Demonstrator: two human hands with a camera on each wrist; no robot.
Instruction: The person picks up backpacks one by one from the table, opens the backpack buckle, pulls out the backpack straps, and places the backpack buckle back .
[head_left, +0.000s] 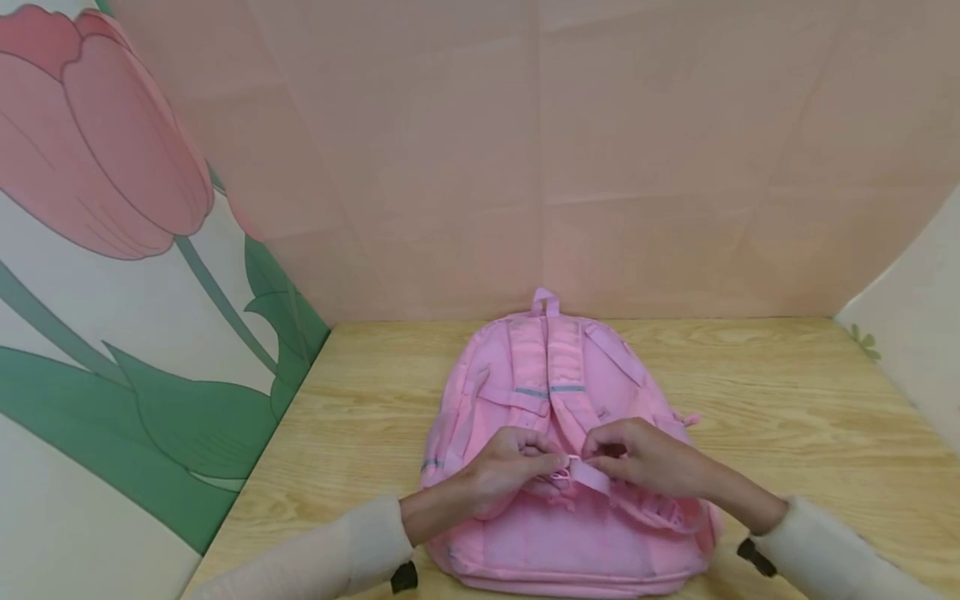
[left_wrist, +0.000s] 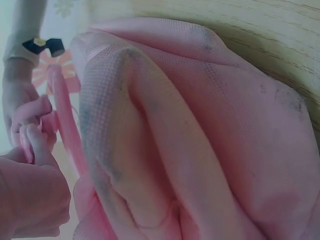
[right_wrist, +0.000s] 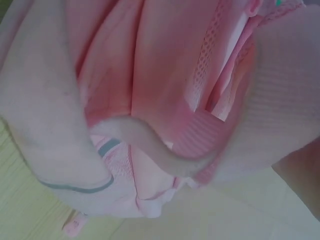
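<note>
A pink backpack (head_left: 555, 550) lies on the table with its shoulder straps (head_left: 566, 354) facing up. Over its middle, my left hand (head_left: 502, 471) pinches a pink plastic buckle (head_left: 561, 473) between thumb and fingers. Just to the right, my right hand (head_left: 648, 457) pinches the pink webbing strap (head_left: 590, 477) that runs from that buckle. The two hands are close together; in the left wrist view, the left hand (left_wrist: 35, 195) and right hand (left_wrist: 22, 107) meet beside the bag's side (left_wrist: 200, 125). Fabric folds (right_wrist: 165, 65) fill most of the right wrist view, where the right fingers are hidden.
A wood-grain table (head_left: 360, 417) carries the backpack. Behind it stands a plain pinkish-brown backdrop (head_left: 540, 167). On the left is a wall panel with a large painted tulip (head_left: 127, 142); a pale wall (head_left: 922, 333) rises on the right. The backpack's top loop (head_left: 546, 298) points toward the backdrop.
</note>
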